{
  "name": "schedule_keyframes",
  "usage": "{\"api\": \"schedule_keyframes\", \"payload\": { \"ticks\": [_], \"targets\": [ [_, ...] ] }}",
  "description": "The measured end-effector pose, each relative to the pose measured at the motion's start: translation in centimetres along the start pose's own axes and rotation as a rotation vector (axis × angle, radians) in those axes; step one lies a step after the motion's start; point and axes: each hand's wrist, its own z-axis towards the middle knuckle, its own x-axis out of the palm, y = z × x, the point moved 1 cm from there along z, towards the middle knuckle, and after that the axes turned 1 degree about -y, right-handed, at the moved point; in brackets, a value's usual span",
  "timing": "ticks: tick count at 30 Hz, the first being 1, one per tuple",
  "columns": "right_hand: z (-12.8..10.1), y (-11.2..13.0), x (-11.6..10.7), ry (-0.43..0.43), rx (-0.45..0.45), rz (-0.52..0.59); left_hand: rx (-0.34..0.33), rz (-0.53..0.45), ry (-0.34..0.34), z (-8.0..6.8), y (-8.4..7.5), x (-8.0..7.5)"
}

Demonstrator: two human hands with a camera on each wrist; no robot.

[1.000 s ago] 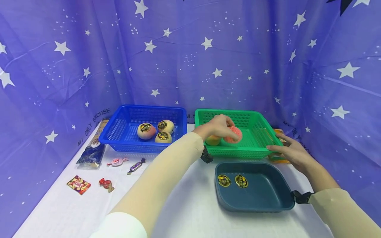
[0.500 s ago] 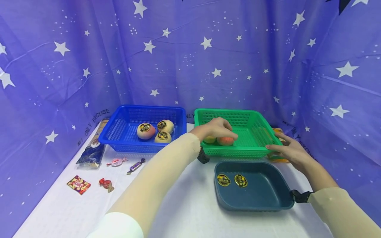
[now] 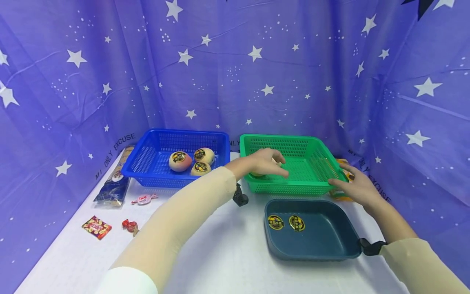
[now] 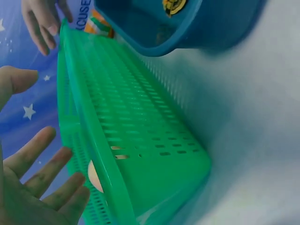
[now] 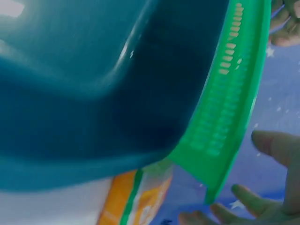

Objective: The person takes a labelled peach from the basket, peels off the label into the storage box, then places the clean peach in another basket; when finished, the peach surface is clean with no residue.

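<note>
Flat red-and-yellow packet (image 3: 97, 227): on the white tabletop (image 3: 224, 253).
Long navy-and-tan plastic bag (image 3: 113, 185): lying left of the blue basket.
Twist-wrapped sweets: one red (image 3: 130, 226), one pink (image 3: 144, 199), both left of the left arm.
Blue perforated plastic basket (image 3: 158, 180): holds three round, pale fruits (image 3: 180, 161) with gold-and-black stickers.
Left hand (image 3: 266, 162): fingers spread, thumb apart, gripping nothing, over the left part of the green basket.
Pale rounded fruit (image 4: 95, 176): inside that basket, mostly hidden.
Green perforated plastic basket (image 3: 290, 188): behind the tub.
Dark teal plastic tub (image 3: 319, 239): two gold-and-black stickers (image 3: 276, 222) inside.
Right hand (image 3: 354, 185): fairly straight digits, spread at the green basket's right end; pressure unclear.
Orange-and-green packet (image 5: 136, 199): beside that end.
</note>
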Motion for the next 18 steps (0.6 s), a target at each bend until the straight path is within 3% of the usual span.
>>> {"api": "schedule_keyframes", "payload": {
  "ticks": [4,10,18],
  "targets": [
    [-0.9,1.2,0.5,-0.032,-0.011,-0.028,0.083,0.053,-0.025,-1.7,-0.4,-0.3],
    [-2.1,3.7,1.9,-0.064,-0.061,-0.050,0.139,0.134,-0.092,-3.8,-0.2,-1.3],
    [-3.7,7.8,4.1,-0.027,-0.106,-0.051,0.109,0.093,-0.149,-7.1,1.6,-3.7]
  ]
}}
